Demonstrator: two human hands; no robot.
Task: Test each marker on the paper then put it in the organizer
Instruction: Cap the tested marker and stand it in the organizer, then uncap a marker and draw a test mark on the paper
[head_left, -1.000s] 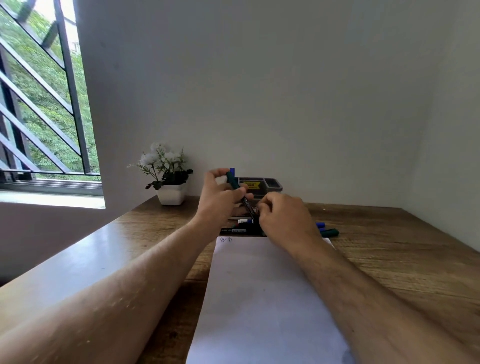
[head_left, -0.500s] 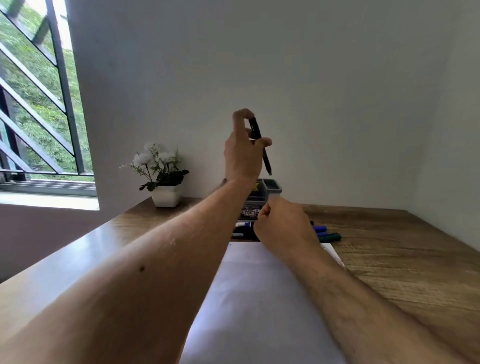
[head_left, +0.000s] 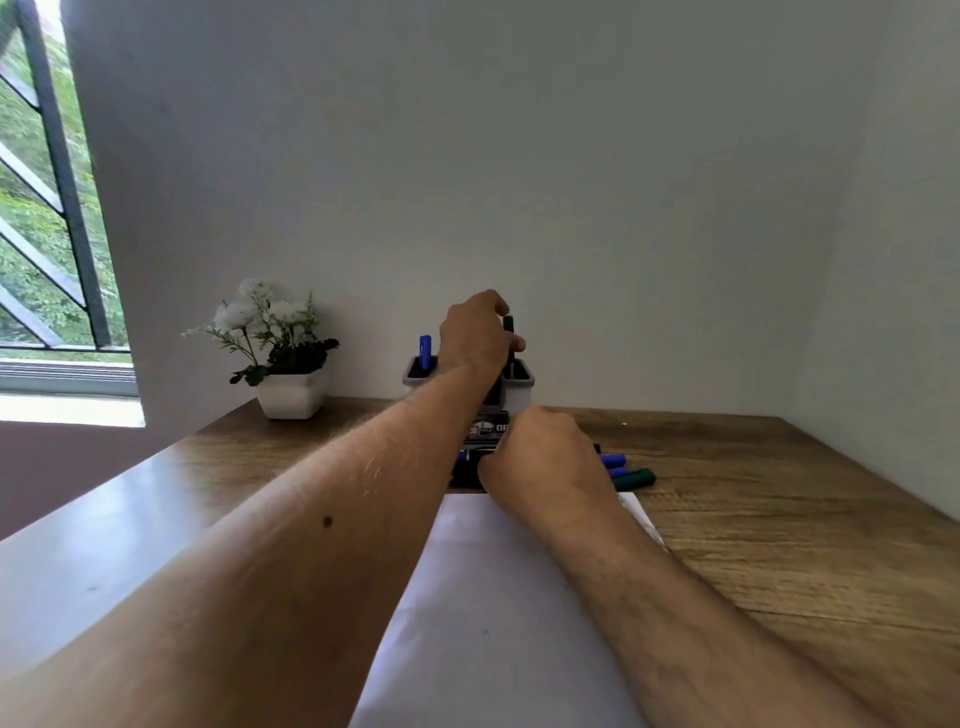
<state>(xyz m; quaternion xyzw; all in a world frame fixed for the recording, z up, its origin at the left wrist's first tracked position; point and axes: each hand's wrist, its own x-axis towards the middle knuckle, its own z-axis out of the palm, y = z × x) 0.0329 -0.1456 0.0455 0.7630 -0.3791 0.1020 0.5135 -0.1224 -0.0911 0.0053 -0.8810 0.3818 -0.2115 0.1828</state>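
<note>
My left hand (head_left: 475, 332) reaches across to the grey organizer (head_left: 522, 387) by the wall and grips a dark green marker (head_left: 508, 326) standing upright in its right compartment. A blue marker (head_left: 425, 352) stands in the left compartment. My right hand (head_left: 540, 454) rests, fingers curled, over the row of loose markers (head_left: 621, 470) lying at the far edge of the white paper (head_left: 493, 613); whether it grips one is hidden. Blue and green marker ends stick out to its right.
A white pot of white flowers (head_left: 283, 358) stands at the back left of the wooden table (head_left: 779, 519). A barred window (head_left: 47, 208) is on the left. The wall is close behind the organizer.
My left hand came down from high in the air and lowered the dark marker into the organizer's right compartment. My right hand stayed over the loose markers.
</note>
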